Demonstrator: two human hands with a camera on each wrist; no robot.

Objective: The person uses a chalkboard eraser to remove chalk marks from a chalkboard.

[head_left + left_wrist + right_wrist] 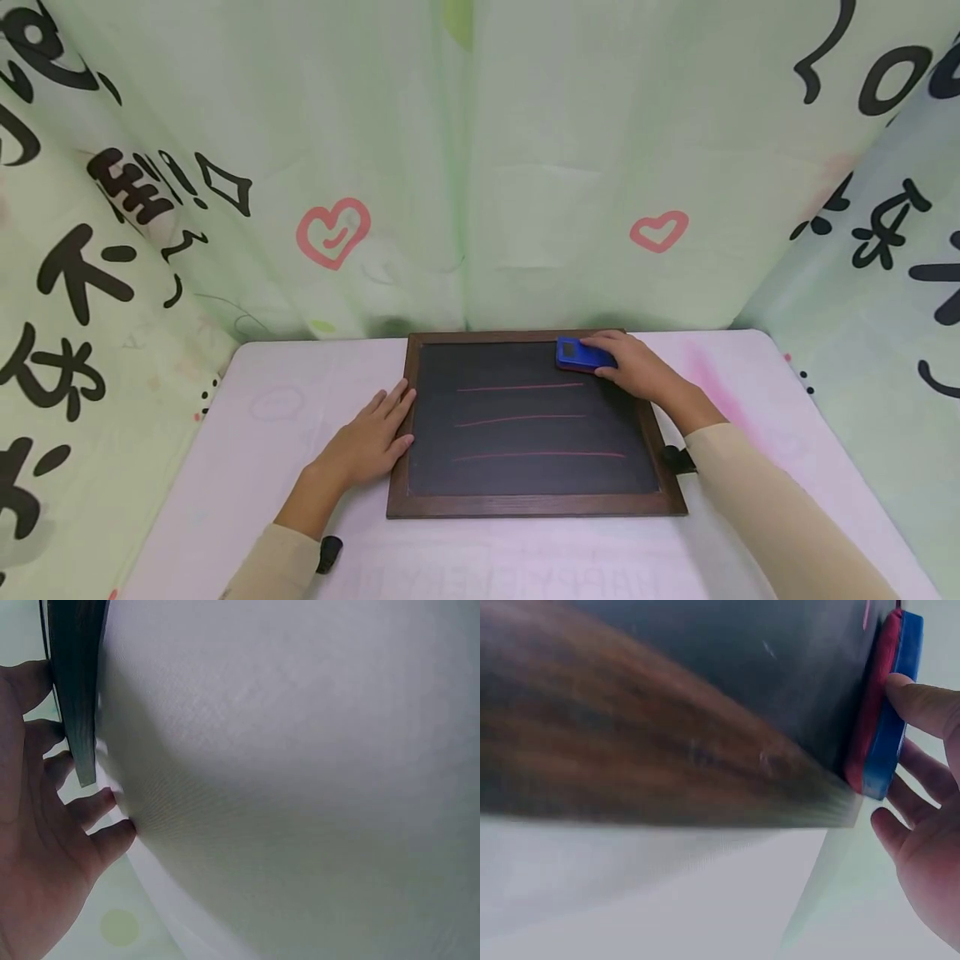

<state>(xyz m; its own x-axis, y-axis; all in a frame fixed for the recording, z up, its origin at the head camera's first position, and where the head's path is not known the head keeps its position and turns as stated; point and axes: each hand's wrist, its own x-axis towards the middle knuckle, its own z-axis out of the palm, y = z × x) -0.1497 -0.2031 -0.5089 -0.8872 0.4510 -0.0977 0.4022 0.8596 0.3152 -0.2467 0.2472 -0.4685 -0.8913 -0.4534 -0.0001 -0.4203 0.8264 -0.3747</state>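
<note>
Two-handed bracing & gripping

L hand (367,442), fingers spread, is bracing the brown-wood-framed black rectangular board (525,437); R hand (637,364) is gripping the blue, red-padded block eraser (581,357) nr board's far R corner, beyond three thin pink lines (521,387). Poss. risk: board slipping, e.g. if L hand is pressing too lightly vs. sideways rubbing.

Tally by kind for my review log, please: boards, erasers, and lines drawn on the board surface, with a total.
Framed blackboard: 1
Blue-and-red eraser: 1
Pink lines on the blackboard: 3
Total: 5
</note>
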